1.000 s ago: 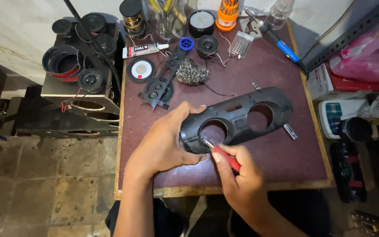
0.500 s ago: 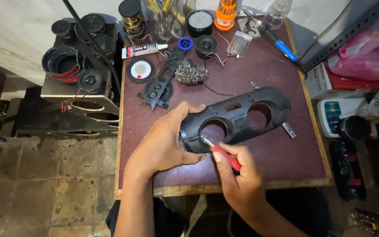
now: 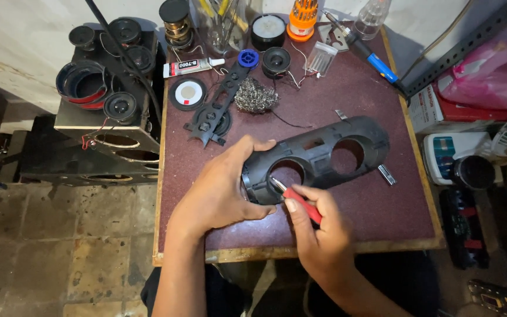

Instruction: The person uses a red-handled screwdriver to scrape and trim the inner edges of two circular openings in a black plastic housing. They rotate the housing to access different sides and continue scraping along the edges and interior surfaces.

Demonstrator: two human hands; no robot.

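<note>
A black plastic speaker housing (image 3: 318,157) with two round holes lies on the maroon table (image 3: 353,94). My left hand (image 3: 221,191) grips its left end, thumb on top. A red-handled screwdriver (image 3: 297,199) is held in my right hand (image 3: 318,229), and its metal tip rests at the lower rim of the left hole.
Behind the housing lie a steel wool ball (image 3: 255,95), a black bracket (image 3: 212,117), a glue tube (image 3: 192,66), small speaker drivers (image 3: 276,60), a bit set (image 3: 301,17) and a blue-handled soldering iron (image 3: 371,53). Speaker boxes (image 3: 107,100) stand left; shelves with clutter at right.
The view has shifted slightly. Both hands, the housing and the screwdriver stay in nearly the same pose.
</note>
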